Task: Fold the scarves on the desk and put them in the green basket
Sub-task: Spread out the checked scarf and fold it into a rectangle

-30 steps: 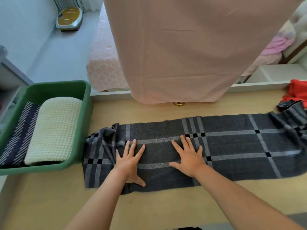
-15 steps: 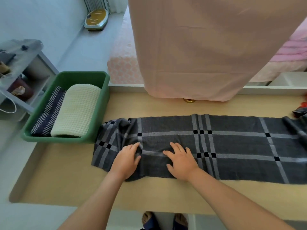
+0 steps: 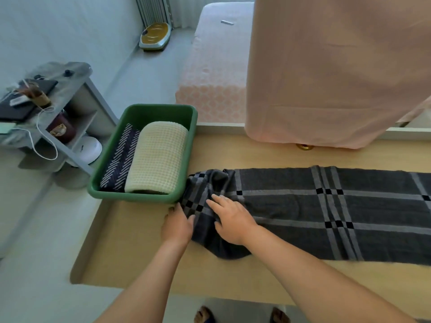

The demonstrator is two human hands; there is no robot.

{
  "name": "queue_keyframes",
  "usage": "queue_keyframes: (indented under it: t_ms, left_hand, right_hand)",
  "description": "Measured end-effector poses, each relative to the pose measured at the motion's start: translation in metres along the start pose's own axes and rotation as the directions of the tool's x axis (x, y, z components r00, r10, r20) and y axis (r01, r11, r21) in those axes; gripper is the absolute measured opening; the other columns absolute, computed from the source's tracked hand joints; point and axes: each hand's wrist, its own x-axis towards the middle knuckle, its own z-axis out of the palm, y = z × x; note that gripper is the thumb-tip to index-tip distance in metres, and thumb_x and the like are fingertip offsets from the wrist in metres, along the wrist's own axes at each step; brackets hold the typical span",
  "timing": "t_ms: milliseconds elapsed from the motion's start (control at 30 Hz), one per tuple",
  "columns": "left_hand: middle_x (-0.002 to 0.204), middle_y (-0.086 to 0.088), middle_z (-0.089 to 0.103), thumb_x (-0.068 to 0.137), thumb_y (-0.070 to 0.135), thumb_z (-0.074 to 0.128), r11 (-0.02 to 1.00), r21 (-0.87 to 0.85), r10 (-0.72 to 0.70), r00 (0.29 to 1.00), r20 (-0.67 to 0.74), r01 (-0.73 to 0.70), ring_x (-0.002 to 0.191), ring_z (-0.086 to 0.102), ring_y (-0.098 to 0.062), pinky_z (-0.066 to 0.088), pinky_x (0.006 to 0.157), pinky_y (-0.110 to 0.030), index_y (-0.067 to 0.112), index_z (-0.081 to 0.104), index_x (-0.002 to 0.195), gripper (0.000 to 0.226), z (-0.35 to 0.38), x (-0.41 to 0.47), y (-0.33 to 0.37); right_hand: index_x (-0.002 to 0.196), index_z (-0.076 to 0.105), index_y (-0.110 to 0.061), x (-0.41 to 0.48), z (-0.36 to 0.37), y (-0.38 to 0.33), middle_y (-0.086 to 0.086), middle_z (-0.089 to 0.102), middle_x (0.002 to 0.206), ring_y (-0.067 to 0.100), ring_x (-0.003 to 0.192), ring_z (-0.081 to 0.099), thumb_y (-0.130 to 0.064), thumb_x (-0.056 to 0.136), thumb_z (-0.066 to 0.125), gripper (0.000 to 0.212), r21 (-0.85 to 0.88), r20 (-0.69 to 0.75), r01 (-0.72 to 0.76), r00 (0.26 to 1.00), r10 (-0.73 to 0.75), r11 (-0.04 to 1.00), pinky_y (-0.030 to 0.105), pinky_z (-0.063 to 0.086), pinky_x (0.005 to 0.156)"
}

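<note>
Two folded scarves, cream [image 3: 156, 157] and striped [image 3: 121, 159], already lie in the basket [image 3: 161, 107], so you are partway through. The plaid scarf [image 3: 303, 213] lies stretched out on the desk [image 3: 140, 252], its bunched end touching the basket's near corner, not yet folded. Your right hand [image 3: 233, 223] presses flat on that end. Your left hand [image 3: 177, 226] sits beside it at the cloth's edge; whether it pinches, I cannot tell.
</note>
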Motion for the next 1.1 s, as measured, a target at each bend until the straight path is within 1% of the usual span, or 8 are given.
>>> queue_keyframes:
  t_ms: [133,267,400,567,667,800,1000,1100]
  left_hand:
    - [0.121,-0.006,0.064,0.086,0.035,0.065,0.995,-0.097,0.022,0.996,0.091,-0.013,0.110,0.061,-0.029,0.051,0.090,-0.038,0.018,0.051,0.125,0.045,0.004,0.013,-0.009]
    - [0.116,-0.001,0.066,0.079,0.030,0.058,0.949,-0.311,0.114,0.974,0.194,-0.050,0.105,0.062,-0.025,0.052,0.090,-0.038,0.021,0.056,0.120,0.042,-0.004,0.011,0.006]
    - [0.125,0.007,0.064,0.079,0.023,0.055,0.819,-0.538,0.353,0.914,0.200,-0.199,0.108,0.061,-0.011,0.052,0.092,-0.032,0.026,0.056,0.133,0.053,-0.014,0.001,0.041]
    - [0.109,0.018,0.069,0.087,0.016,0.060,0.694,-0.657,0.610,0.726,0.318,-0.295,0.099,0.065,0.001,0.054,0.087,-0.022,0.040,0.057,0.130,0.049,-0.022,-0.022,0.114]
    - [0.111,0.018,0.067,0.090,0.029,0.062,0.730,-0.576,0.631,0.686,0.363,-0.368,0.098,0.062,0.003,0.052,0.088,-0.021,0.038,0.059,0.128,0.040,-0.008,-0.034,0.137]
    - [0.107,0.016,0.064,0.095,0.024,0.057,0.781,-0.463,0.536,0.831,0.152,-0.419,0.099,0.061,-0.003,0.051,0.082,-0.020,0.033,0.067,0.109,0.019,0.013,-0.038,0.137]
    - [0.146,0.001,0.039,0.086,0.044,0.066,0.910,0.078,0.389,0.903,0.182,-0.408,0.133,0.039,-0.021,0.044,0.102,-0.036,0.031,0.032,0.149,0.073,0.029,-0.027,0.128]
    - [0.129,0.000,0.056,0.086,0.051,0.062,0.891,0.236,0.345,0.916,0.206,-0.388,0.119,0.053,-0.023,0.045,0.093,-0.036,0.030,0.047,0.138,0.059,0.033,-0.024,0.128]
  right_hand:
    - [0.158,0.002,-0.031,0.011,0.020,-0.017,-0.001,-0.008,0.166,0.020,0.152,-0.011,-0.029,0.097,0.049,0.077,-0.072,0.204,-0.099,0.973,0.112,0.992,0.046,0.006,0.123]
    - [0.152,0.035,-0.027,0.007,0.015,-0.016,-0.003,0.029,0.160,0.016,0.149,0.019,-0.030,0.097,0.051,0.057,0.232,0.015,-0.217,0.975,0.220,0.948,0.037,0.018,0.122]
    - [0.135,0.057,-0.028,0.002,-0.022,-0.009,-0.010,0.065,0.116,0.011,0.107,0.059,-0.036,0.099,0.050,0.038,0.715,-0.026,-0.334,0.866,0.500,0.615,0.029,0.050,0.091]
    - [0.107,0.066,-0.031,-0.024,-0.068,0.022,-0.003,0.070,0.100,0.013,0.087,0.066,-0.040,0.100,0.051,0.019,0.890,0.040,-0.305,0.792,0.610,0.338,0.024,0.049,0.063]
    - [0.106,0.068,-0.024,-0.043,-0.072,0.061,-0.002,0.069,0.106,0.012,0.093,0.062,-0.031,0.100,0.053,0.017,0.826,-0.030,-0.395,0.680,0.732,0.401,0.031,0.051,0.080]
    - [0.121,0.063,-0.020,-0.076,-0.063,0.105,0.000,0.066,0.114,0.018,0.094,0.060,-0.029,0.099,0.054,0.026,0.562,-0.111,-0.672,0.517,0.849,0.483,0.031,0.049,0.073]
    - [0.140,0.044,-0.027,-0.087,-0.047,0.119,0.000,0.044,0.138,0.022,0.128,0.042,-0.021,0.093,0.059,0.050,0.167,-0.254,-0.566,0.766,0.590,0.807,0.036,0.045,0.101]
    - [0.139,0.045,-0.029,-0.074,-0.039,0.109,-0.003,0.041,0.136,0.020,0.128,0.043,-0.028,0.093,0.061,0.050,0.228,-0.162,-0.377,0.894,0.417,0.897,0.036,0.045,0.101]
